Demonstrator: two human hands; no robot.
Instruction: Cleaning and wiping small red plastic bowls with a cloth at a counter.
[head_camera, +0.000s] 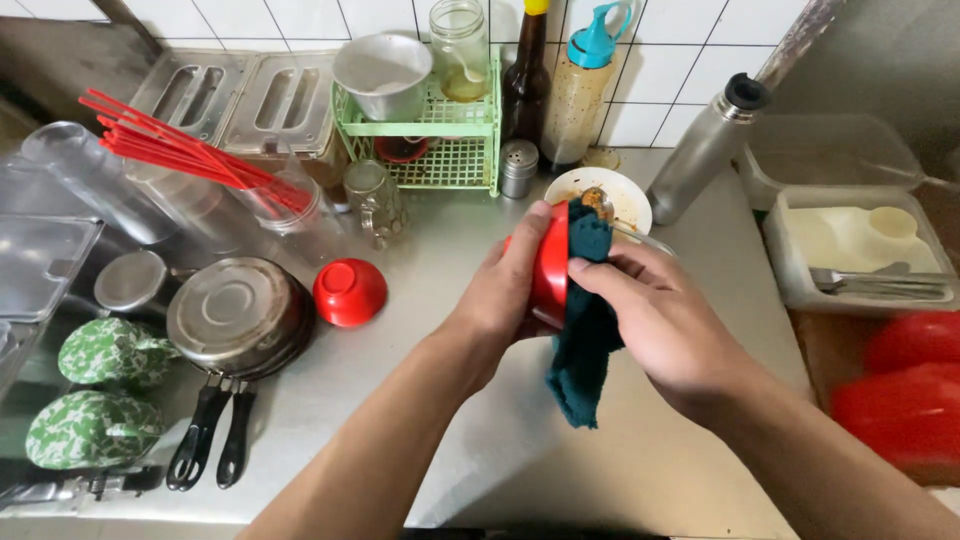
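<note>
A red bowl (549, 265) is held on edge above the steel table (470, 440), in front of a dirty white plate (625, 200). It is clasped by the left hand (500, 295), whose grip is closed around its rim and back. A dark teal cloth (585, 330) is pressed into the bowl's hollow by the right hand (665, 320), whose grip is closed on the cloth; the rest of the cloth hangs down below the hands. A second red bowl (349, 291) is set upside down on the table to the left, just beside a stack of lidded pans (238, 318).
</note>
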